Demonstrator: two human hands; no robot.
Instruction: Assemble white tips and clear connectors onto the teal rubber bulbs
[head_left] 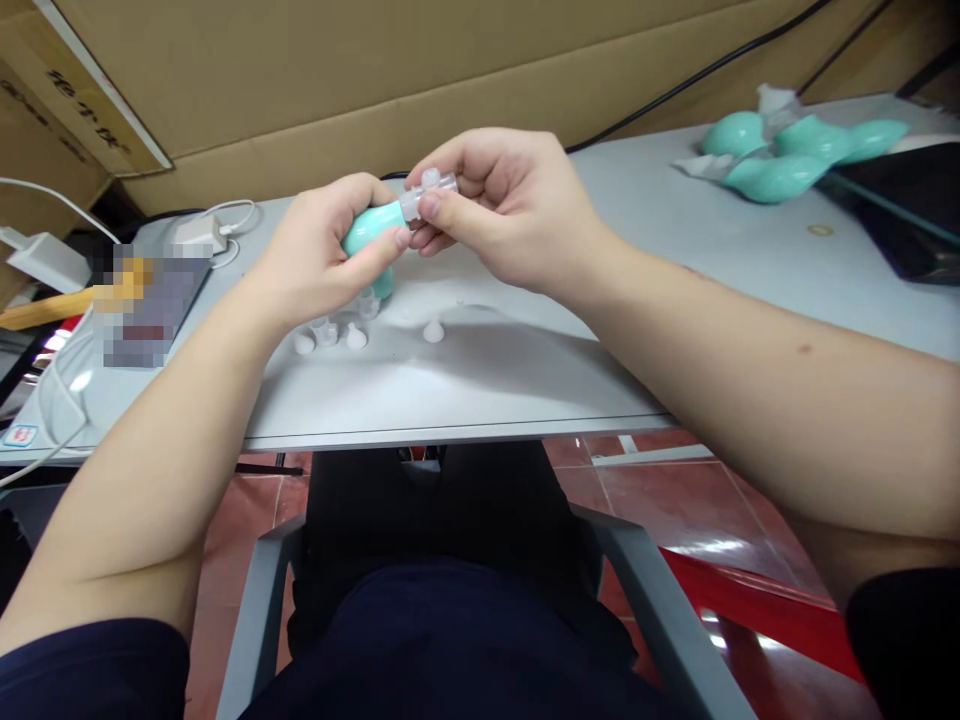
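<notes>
My left hand (322,245) is closed around a glossy mint-green bulb (373,226), with the thumb along its near side. At the bulb's right end sits a clear plastic connector (411,204) with a small round knob on top. My right hand (510,205) pinches this connector between thumb and fingers; part of it is hidden by the fingertips. Below my hands, on the table, lie a white cone-shaped piece (433,331), another white cone (356,337) and a clear plastic fitting (325,331). A second clear fitting (368,304) is partly under the green part.
Several mint-green bulbs (780,178) with whitish film lie at the back right, beside a dark flat object (907,215). White chargers (201,235) and cables are on the left, near a blurred-out phone-like item (154,315). Cardboard (375,70) walls the table's back edge.
</notes>
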